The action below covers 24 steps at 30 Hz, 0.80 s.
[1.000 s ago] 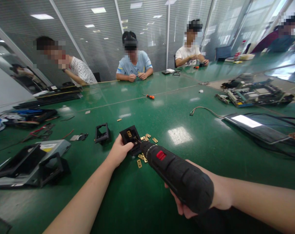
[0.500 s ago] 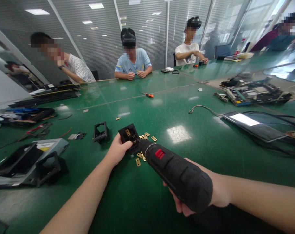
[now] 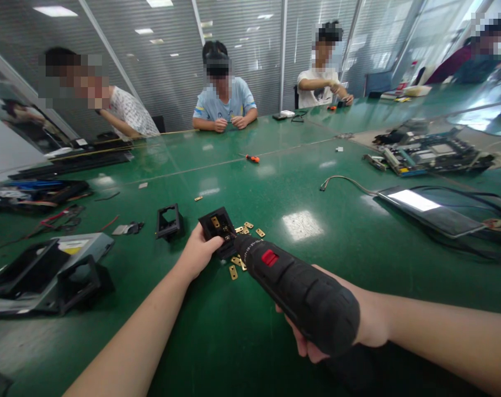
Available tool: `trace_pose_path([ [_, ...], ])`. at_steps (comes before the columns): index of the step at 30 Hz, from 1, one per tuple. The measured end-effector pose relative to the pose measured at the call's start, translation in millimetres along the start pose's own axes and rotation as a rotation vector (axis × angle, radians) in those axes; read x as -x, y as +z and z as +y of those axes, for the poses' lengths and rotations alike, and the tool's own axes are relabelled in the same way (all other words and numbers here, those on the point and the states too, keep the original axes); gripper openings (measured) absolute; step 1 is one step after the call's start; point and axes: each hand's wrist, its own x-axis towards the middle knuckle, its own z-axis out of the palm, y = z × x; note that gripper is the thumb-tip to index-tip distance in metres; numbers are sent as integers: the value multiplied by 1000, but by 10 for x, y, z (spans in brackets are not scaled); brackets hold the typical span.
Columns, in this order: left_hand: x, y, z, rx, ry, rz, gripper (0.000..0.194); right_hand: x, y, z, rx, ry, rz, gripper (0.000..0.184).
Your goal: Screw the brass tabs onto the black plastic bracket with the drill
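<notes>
My left hand [image 3: 201,251] is closed on a black plastic housing [image 3: 211,219], its thumb over the near edge. Inside that housing lies a small brass plate [image 3: 216,222]. My right hand [image 3: 306,336] is wrapped round the grip of a black cordless drill [image 3: 300,292] with a red switch on top. The drill's nose points into the housing; whether the bit touches anything there is hidden. Several loose brass plates [image 3: 233,272] with holes lie on the green table beside and behind the drill's front end.
A second black housing [image 3: 169,220] stands left of my left hand. Further left are a grey metal case [image 3: 89,248] and another black frame [image 3: 83,284]. An orange screwdriver [image 3: 252,159] lies ahead; a circuit board [image 3: 436,151] and a cabled flat box [image 3: 432,212] are right. Several people sit opposite.
The view has shifted slightly. Both hands, the drill and the black housing keep nearly the same positions relative to one another.
</notes>
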Motion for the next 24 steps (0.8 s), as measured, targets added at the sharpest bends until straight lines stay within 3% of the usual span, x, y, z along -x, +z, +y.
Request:
trace_pose_path([
  [24, 11, -9, 31, -11, -1, -7, 49, 32, -29, -9, 42, -17, -11, 54],
])
